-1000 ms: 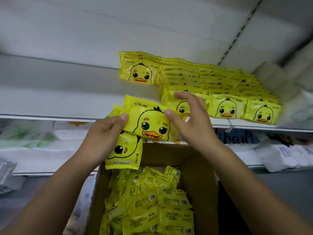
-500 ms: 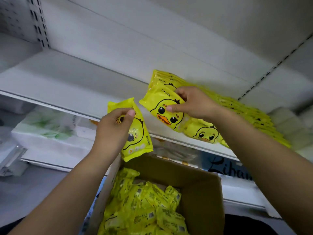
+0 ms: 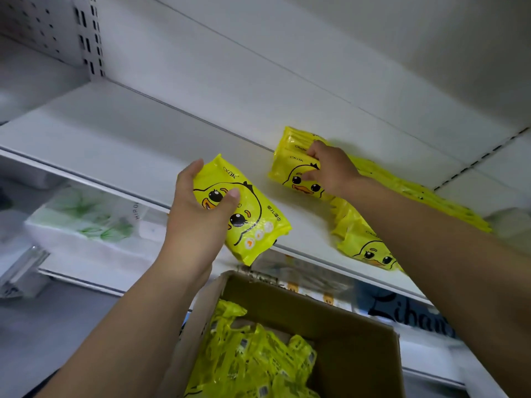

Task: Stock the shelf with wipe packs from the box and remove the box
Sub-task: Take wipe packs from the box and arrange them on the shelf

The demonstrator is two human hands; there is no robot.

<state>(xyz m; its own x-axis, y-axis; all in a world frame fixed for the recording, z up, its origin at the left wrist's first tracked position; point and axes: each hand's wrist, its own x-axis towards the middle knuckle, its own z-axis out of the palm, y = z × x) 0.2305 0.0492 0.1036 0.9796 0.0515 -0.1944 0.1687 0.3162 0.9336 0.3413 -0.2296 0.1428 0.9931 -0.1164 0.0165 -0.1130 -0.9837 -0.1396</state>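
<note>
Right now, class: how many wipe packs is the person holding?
2. First pack: in the left hand, above the box. Second pack: in the right hand, on the shelf. Another may hide behind it.

Box [image 3: 359, 354] sits below the shelf [image 3: 129, 133] front edge, with loose packs [image 3: 253, 360] inside. Shelved packs [image 3: 402, 191] fill the shelf's right part. Right hand [image 3: 333, 170] grips the end pack [image 3: 290, 173] at their left end. Left hand [image 3: 198, 208] holds the held pack [image 3: 253, 222] over the shelf edge, above the box, left of the end pack.
</note>
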